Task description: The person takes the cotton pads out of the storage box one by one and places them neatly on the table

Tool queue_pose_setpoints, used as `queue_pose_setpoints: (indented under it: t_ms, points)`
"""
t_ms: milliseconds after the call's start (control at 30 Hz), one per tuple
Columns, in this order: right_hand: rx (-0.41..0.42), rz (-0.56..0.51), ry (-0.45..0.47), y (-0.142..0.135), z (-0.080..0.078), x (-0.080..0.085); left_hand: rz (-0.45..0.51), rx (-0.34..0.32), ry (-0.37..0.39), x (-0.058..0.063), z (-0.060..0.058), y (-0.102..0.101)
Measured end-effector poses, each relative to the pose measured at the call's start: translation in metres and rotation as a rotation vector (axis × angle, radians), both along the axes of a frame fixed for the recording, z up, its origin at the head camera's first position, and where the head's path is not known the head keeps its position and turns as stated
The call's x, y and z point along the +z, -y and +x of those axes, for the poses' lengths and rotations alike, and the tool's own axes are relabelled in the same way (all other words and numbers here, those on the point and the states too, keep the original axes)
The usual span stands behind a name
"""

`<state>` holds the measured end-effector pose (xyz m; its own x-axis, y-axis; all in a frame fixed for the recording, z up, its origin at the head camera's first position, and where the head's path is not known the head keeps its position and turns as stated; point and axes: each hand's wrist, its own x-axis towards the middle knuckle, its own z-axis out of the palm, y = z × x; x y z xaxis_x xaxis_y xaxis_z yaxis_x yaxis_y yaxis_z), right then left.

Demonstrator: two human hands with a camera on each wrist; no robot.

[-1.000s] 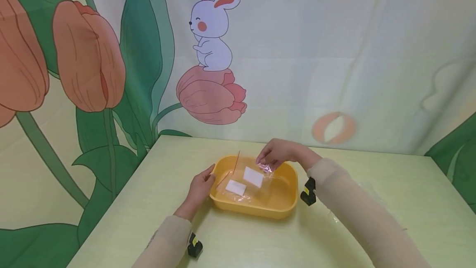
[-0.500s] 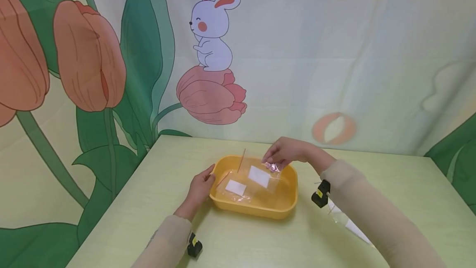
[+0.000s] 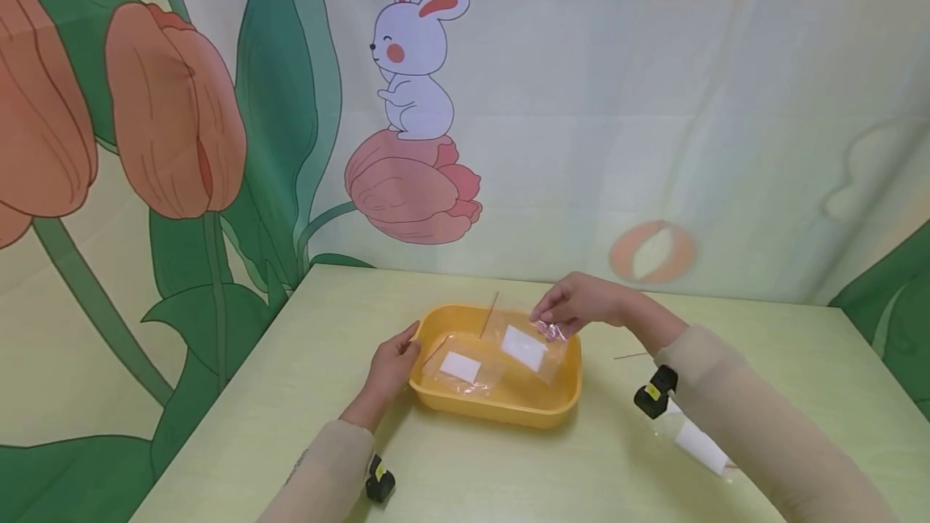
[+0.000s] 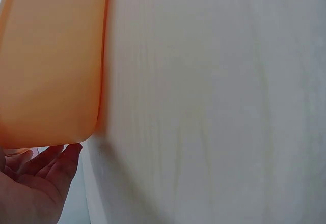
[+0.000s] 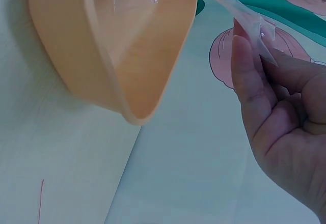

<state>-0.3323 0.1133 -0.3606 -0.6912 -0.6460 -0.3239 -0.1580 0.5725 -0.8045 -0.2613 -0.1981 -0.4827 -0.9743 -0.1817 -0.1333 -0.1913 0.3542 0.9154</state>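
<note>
A yellow plastic basin [image 3: 494, 418] stands on the table. My left hand [image 3: 393, 357] holds it at the left end, with fingers along the outer wall in the left wrist view. My right hand [image 3: 581, 301] pinches the corner of a clear plastic bag [image 3: 523, 348] over the basin's right half. This bag has a white label, a red strip along one edge and something shiny and purplish at the pinched corner. In the right wrist view thumb and fingertips [image 5: 244, 51] meet on the film. Another clear bag [image 3: 461, 366] with a white label lies inside the basin.
More clear bags with white labels [image 3: 701, 446] lie on the table [image 3: 508, 474], partly hidden under the right forearm. A thin red strip [image 3: 630, 356] shows right of the basin. Behind the table hangs a printed cloth [image 3: 545, 144] with tulips and a rabbit.
My right hand has moved right with the pinched bag, from the basin's middle toward its right end. The right forearm has shifted right, uncovering bags on the table. My left hand has stayed put.
</note>
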Motion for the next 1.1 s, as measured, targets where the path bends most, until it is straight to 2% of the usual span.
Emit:
queue_pose_setpoints:
  t_ms: [567,933,1100]
  points:
    - [-0.09,-0.068,0.027,-0.043,0.013,-0.006,0.0,0.01,0.006,0.0,0.0,0.0]
    - [-0.139,-0.162,0.019,-0.075,0.021,-0.008,0.008,0.006,-0.002,0.0,0.0,0.0]
    - [-0.169,-0.163,0.009,-0.09,0.023,-0.009,0.002,0.002,-0.002,-0.001,0.0,0.0]
